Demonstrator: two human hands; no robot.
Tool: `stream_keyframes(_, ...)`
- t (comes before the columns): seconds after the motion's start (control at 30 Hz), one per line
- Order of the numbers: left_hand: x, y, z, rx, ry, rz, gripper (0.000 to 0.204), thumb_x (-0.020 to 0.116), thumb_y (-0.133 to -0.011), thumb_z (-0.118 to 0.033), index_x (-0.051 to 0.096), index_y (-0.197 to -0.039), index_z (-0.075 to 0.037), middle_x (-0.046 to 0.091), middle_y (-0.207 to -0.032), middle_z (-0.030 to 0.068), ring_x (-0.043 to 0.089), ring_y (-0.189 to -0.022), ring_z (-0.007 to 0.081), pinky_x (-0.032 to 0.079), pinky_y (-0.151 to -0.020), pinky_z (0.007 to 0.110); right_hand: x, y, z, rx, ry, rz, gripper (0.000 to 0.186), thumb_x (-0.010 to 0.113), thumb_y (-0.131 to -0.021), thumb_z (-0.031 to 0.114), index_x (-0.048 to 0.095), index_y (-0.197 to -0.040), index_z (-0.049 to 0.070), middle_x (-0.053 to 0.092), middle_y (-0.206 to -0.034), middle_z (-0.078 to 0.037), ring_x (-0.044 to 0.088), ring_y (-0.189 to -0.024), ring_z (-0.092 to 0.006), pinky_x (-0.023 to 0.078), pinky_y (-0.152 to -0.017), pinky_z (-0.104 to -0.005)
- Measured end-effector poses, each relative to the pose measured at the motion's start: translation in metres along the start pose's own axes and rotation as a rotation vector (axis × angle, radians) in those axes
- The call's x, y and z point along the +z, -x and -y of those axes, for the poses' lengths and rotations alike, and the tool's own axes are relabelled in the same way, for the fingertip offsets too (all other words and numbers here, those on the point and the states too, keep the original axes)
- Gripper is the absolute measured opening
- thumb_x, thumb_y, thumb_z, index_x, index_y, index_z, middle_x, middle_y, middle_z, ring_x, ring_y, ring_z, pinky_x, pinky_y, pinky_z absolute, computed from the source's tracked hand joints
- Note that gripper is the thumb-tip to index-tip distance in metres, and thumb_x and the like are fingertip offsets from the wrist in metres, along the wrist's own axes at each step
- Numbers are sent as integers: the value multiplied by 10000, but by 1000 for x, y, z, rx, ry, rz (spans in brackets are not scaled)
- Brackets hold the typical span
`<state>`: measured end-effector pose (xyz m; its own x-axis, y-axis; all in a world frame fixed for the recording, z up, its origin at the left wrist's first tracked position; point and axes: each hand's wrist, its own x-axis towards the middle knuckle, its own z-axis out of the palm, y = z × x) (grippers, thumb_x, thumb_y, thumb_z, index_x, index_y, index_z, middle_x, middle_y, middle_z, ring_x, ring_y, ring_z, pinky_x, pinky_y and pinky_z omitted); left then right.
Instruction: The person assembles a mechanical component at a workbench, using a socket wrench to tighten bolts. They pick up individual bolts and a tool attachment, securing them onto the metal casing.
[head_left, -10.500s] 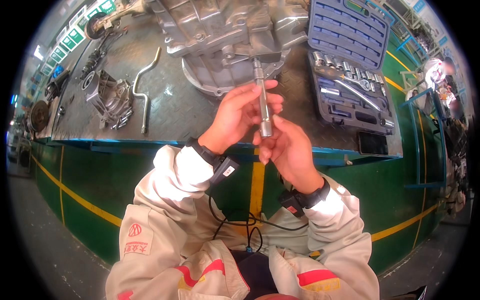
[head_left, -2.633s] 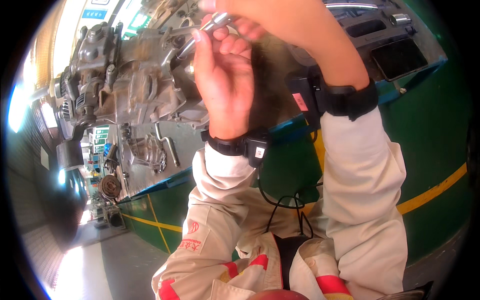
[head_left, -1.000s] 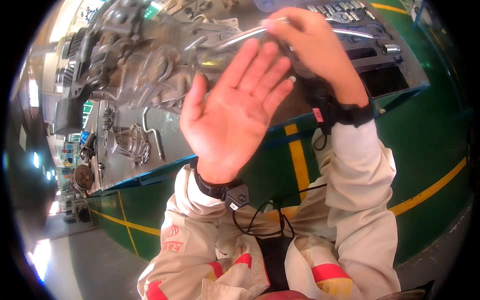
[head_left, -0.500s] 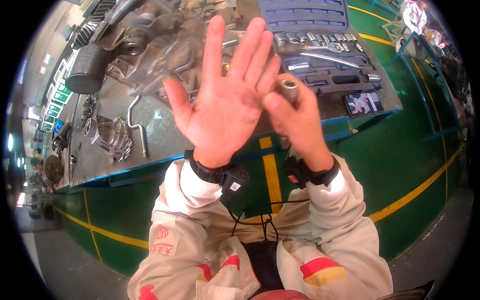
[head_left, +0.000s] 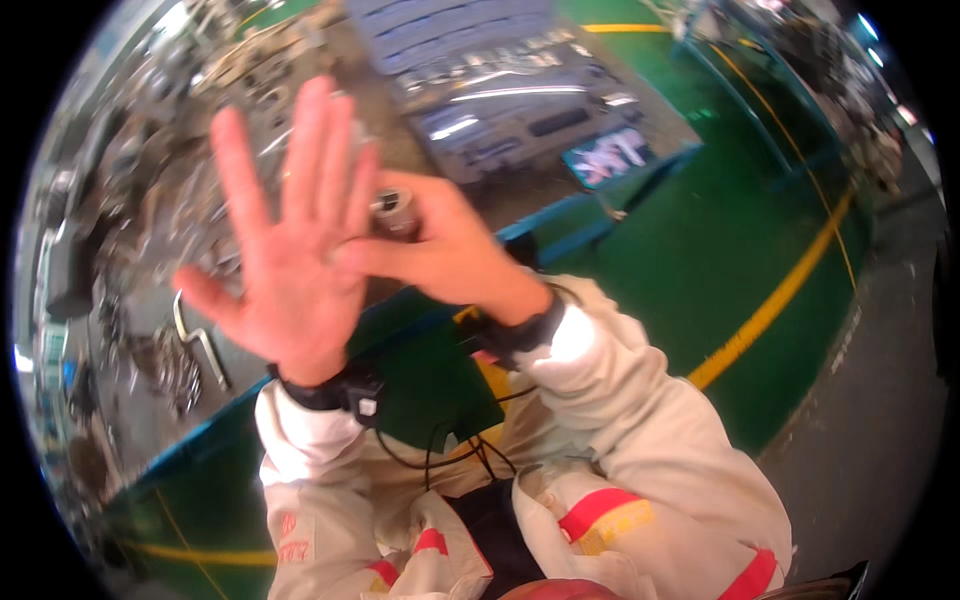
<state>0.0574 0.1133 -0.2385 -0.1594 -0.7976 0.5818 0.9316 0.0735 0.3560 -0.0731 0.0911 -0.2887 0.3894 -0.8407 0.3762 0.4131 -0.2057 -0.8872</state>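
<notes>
At the edge of the table (head_left: 210,408), below its open tool case (head_left: 480,118) in my view, I judge a drop the likeliest trouble, caused by a loose one-handed grip. I see the left hand (head_left: 300,280) spread wide, holding nothing; the right hand (head_left: 440,245) curls round a metal tool (head_left: 400,218) beside it, though blur hides whether the hands touch.

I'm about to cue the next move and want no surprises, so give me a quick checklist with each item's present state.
1. Right hand gripping the silver, hollow-ended metal cylinder: ok.
2. Left hand holding nothing, fingers spread: ok.
3. Hands apart: cannot tell; they overlap in view.
4. Blue-grey plastic tool case open: ok.
5. Rectangular, lit-screen phone well away from the blue table edge: not ok, close to it.
</notes>
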Motion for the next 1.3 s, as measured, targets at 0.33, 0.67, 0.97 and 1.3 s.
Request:
stream_keyframes(0.33, 20, 5, 17, 70, -173, -73, 1027, 487, -940, -737, -9, -1669, -210, -124, -1668, 323, -42, -1573, 461, 10, -1284, 528, 9, 3, -3, -1, -199, -89, 357, 869, -782, 86, 666, -1063, 2, 666, -919, 33, 541, -860, -31, 461, -721, -238)
stream_keyframes(0.67, 37, 18, 21, 135, -200, -51, 1082, 491, -933, -767, -100, -1657, -221, -136, -1670, 319, -102, -1569, 453, 31, -1281, 499, 13, -1, 8, -26, -189, -14, 600, 926, -744, 189, 607, -1222, 16, 654, -1020, 18, 579, -909, -48, 491, -771, -237)
stream_keyframes(0.97, 42, 20, 16, 301, -193, -6, 1114, 468, -894, -826, -73, -1663, -228, -129, -1662, 340, -126, -1560, 477, -35, -1255, 572, 20, 1, 18, 65, -164, -110, 726, 973, -650, 236, 557, -1218, 61, 575, -1009, 37, 544, -837, -24, 466, -689, -214)
stream_keyframes(1.3, 42, 25, 16, 346, -182, -17, 1103, 435, -893, -846, -75, -1662, -242, -142, -1658, 342, -118, -1557, 487, -41, -1249, 586, 36, -3, 6, 112, -183, -97, 788, 970, -684, 187, 503, -1310, 76, 623, -976, 32, 547, -792, -3, 390, -600, -184)
